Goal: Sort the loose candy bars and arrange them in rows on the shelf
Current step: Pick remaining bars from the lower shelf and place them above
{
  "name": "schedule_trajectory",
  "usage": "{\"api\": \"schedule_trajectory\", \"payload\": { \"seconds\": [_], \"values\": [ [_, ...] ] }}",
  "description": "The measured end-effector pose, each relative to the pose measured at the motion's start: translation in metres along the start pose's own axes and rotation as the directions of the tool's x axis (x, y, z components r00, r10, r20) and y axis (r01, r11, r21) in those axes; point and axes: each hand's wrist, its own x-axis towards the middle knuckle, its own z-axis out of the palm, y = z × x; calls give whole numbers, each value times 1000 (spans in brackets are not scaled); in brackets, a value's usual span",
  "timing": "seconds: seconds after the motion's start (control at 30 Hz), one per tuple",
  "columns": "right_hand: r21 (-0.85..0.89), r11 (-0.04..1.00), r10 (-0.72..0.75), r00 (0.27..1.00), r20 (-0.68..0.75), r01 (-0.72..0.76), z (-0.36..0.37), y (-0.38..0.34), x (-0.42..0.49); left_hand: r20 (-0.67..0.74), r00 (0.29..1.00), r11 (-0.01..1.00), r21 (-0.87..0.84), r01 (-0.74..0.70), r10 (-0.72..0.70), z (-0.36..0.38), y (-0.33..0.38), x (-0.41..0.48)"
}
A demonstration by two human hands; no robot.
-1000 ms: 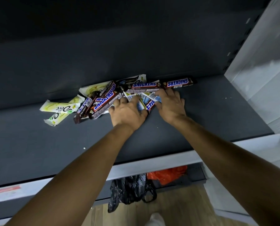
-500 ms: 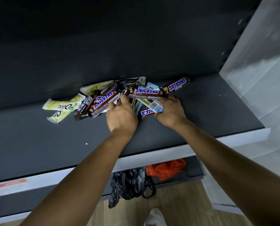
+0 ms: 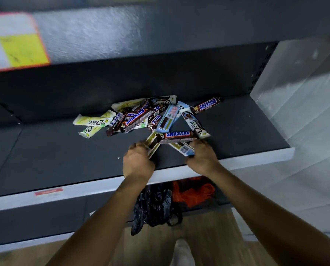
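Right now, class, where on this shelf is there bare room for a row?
Free: the shelf left of the yellow Dove bars, and right of the far Snickers up to the white side wall. Crowded: the pile mid-shelf, and before it where left hand and right hand grip bars.

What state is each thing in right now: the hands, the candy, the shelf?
Left hand, gripping a pale bar.
Right hand, gripping a light-blue bar.
Front Snickers bar, lying flat beyond both hands.
Candy pile, jumbled, unsorted.
Shelf, no rows arranged yet.
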Motion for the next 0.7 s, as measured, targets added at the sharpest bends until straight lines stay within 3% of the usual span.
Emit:
{"api": "schedule_trajectory", "payload": {
  "seconds": [0.27,0.43,0.7],
  "values": [
    [67,997,-30,1000,7,29,-31,-39,-38,-3,996,994,-61,88,-89,-47,-20,-29],
    [91,993,-82,996,45,78,-51,-68,-62,-10,999,997,-53,47,-47,-75,-29,-48],
    [265,960,-113,990,81,87,-82,-106,-95,-153,987,990,-119,-71,52,-128,-38,-75]
  ]
}}
